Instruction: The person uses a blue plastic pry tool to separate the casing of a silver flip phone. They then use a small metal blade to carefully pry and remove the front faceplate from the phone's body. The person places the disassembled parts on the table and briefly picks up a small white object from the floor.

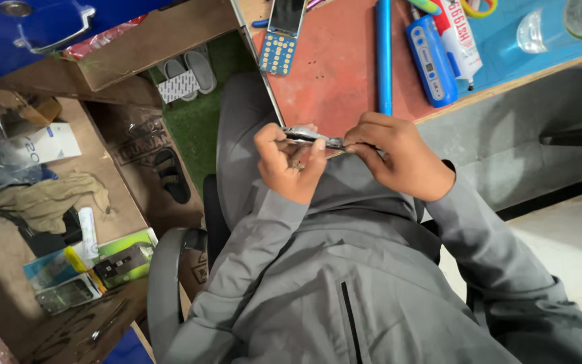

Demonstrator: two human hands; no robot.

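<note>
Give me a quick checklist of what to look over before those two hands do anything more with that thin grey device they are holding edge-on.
1. Both hands on the thin grey device: ok. The left hand pinches one end, the right hand the other.
2. Device held level: ok, it lies roughly flat between the fingers, edge toward the camera.
3. Whether the device's case is open or shut: cannot tell, only its edge shows.
4. Bare space on the red mat just ahead: ok.
5. Blue rod lying close beyond the right hand: ok, apart from it.
6. Any tool in the fingers: cannot tell, fingers hide that spot.
</note>
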